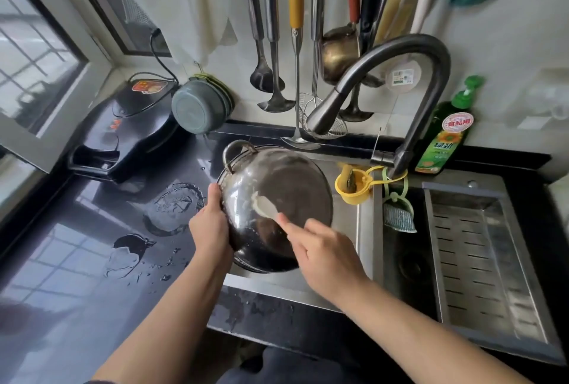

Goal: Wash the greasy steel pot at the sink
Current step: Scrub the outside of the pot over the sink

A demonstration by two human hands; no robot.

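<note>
Pot (pixel 277 199), the steel one being washed, is tipped on its side over the left basin of the sink (pixel 363 229), its outer base turned up toward the person so the scrubbing tool can reach the greasy underside. Nearest the viewer, the right hand (pixel 323 248) has its fingers curled round the handle of a pale brush (pixel 264 205), whose head is pressed against the pot's base just ahead of the knuckles; a smear of whitish foam surrounds it. Just to the left of that hand, the left hand (pixel 209 223) clamps the pot's rim, thumb on the outside and fingers wrapped under, which I judge is what keeps the round body from rolling while it is scrubbed. Left of the holding hand, the dark bench (pixel 92 260) carries puddles of water. Beyond the right hand, a small yellow cup (pixel 351 186) hangs from the tap base and holds what looks like a scrubber, though it is too small to be sure. Farther back, the faucet (pixel 385 75) arches over the pot with no water visibly running. Right of it stands a green dish soap bottle (pixel 443 137), its fill level unreadable. A perforated drain tray (pixel 480 260) sits in the right basin, nothing visible in it.
</note>
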